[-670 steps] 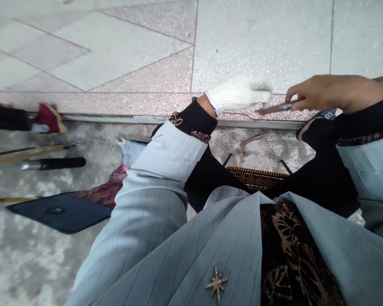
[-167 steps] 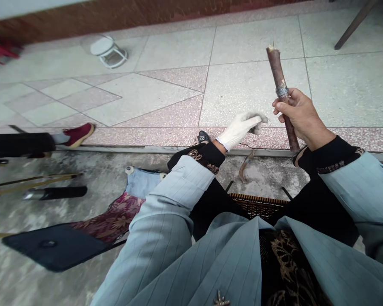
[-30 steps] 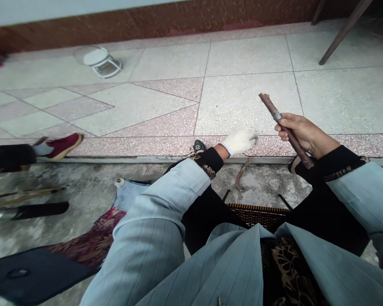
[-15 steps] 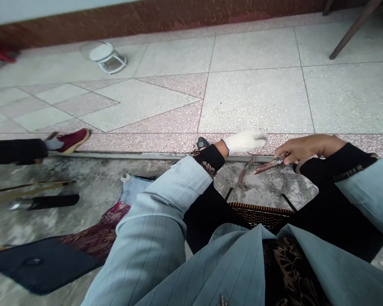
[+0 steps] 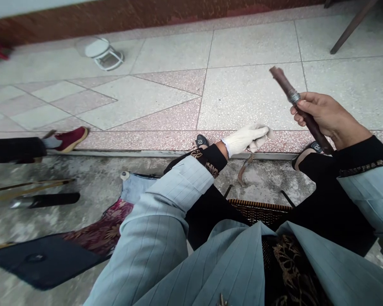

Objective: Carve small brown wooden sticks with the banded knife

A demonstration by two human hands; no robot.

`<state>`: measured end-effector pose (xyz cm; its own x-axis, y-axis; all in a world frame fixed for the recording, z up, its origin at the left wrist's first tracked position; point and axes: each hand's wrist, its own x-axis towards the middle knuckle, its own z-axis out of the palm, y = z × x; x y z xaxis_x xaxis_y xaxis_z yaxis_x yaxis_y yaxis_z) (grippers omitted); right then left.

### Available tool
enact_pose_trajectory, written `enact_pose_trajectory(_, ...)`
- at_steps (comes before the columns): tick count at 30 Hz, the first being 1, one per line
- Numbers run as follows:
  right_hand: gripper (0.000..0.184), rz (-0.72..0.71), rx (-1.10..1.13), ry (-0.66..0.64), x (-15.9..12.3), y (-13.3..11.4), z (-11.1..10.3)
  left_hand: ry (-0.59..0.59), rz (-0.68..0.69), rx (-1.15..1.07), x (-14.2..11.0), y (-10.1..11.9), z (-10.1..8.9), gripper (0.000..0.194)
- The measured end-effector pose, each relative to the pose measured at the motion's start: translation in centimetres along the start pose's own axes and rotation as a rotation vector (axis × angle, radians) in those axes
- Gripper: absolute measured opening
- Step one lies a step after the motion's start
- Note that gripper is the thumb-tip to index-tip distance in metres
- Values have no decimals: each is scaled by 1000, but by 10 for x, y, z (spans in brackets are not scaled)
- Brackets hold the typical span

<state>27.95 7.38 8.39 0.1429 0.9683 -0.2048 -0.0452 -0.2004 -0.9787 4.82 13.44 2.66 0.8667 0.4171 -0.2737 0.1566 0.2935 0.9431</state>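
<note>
My left hand [image 5: 247, 138], in a white knitted glove, is over the step's edge with its fingers curled together. What it grips, if anything, is hidden. Just below those fingers is a curved brown piece [image 5: 242, 172], like a bent twig or root; whether it hangs from the hand or lies on the concrete I cannot tell. My bare right hand [image 5: 322, 111] is closed around a dark brown wooden stick [image 5: 282, 81], which has silvery wire wound about its middle. The stick slants up and left above the floor tiles, its far end rough.
Below me is a woven wicker seat [image 5: 258, 210]. At left lie a black cylinder [image 5: 55, 200], thin sticks [image 5: 28, 189] and dark and patterned cloth [image 5: 44, 259]. A person's red shoe [image 5: 72, 138] rests on the step. Farther back stands a small white stool [image 5: 104, 53].
My right hand has lifted the stick up, away from the left hand, and turned its far end upward. The gloved left hand stays nearly in place, its fingers slightly shifted.
</note>
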Motion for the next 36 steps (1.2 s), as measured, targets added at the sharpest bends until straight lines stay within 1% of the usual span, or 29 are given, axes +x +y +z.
enact_pose_trajectory(2, 5, -43, 64, 73, 0, -2, 1, -16, 31, -77, -1, -2, 3, 31)
enact_pose_trajectory(3, 6, -56, 91, 83, 0, -4, 1, -18, 43, -100, -1, -3, 4, 30)
enact_pose_trajectory(5, 5, -63, 118, 71, -2, -6, 0, -5, 50, -98, 0, -3, 4, 27)
enact_pose_trajectory(7, 5, -57, 103, 52, -3, -5, -1, 49, 33, -18, 2, -3, 4, 24)
enact_pose_trajectory(9, 8, -41, 63, 72, -1, -3, -2, 145, 33, 165, 4, -1, 4, 20)
enact_pose_trajectory(10, 9, -26, 45, 100, 0, -1, -2, 202, 63, 307, 4, -1, 3, 19)
enact_pose_trajectory(13, 14, 64, 55, 192, 8, 8, -6, 355, 231, 862, 2, -1, 5, 24)
enact_pose_trajectory(15, 17, 129, 103, 214, 13, 13, -10, 399, 313, 1211, 0, -1, 7, 34)
enact_pose_trajectory(17, 17, 153, 139, 205, 16, 18, -14, 406, 324, 1444, -3, -3, 10, 43)
enact_pose_trajectory(18, 17, 145, 143, 199, 17, 20, -17, 416, 315, 1512, -3, -3, 11, 46)
enact_pose_trajectory(20, 15, 105, 96, 193, 21, 25, -20, 456, 297, 1575, -5, -3, 12, 50)
enact_pose_trajectory(22, 12, 59, -110, 204, 25, 33, -21, 480, 293, 1591, -5, -1, 11, 51)
enact_pose_trajectory(24, 11, 39, -406, 204, 30, 42, -18, 460, 321, 1607, -7, 2, 9, 50)
enact_pose_trajectory(25, 13, 41, -537, 163, 30, 46, -16, 439, 344, 1621, -8, 4, 7, 49)
enact_pose_trajectory(26, 15, 35, -665, 80, 30, 48, -13, 418, 367, 1638, -8, 7, 6, 49)
enact_pose_trajectory(27, 16, 26, -783, -47, 28, 50, -11, 396, 386, 1655, -9, 9, 4, 48)
enact_pose_trajectory(29, 16, 5, -921, -356, 21, 48, -7, 384, 374, 1676, -10, 12, 2, 47)
enact_pose_trajectory(30, 16, 2, -924, -500, 16, 44, -6, 399, 346, 1669, -10, 13, 0, 47)
enact_pose_trajectory(32, 21, 15, -813, -720, 6, 36, -5, 460, 276, 1617, -9, 14, -2, 47)
enact_pose_trajectory(34, 27, 46, -685, -818, -2, 28, -5, 506, 234, 1546, -7, 13, -3, 47)
enact_pose_trajectory(36, 30, 70, -612, -862, -8, 22, -4, 499, 222, 1496, -5, 13, -5, 46)
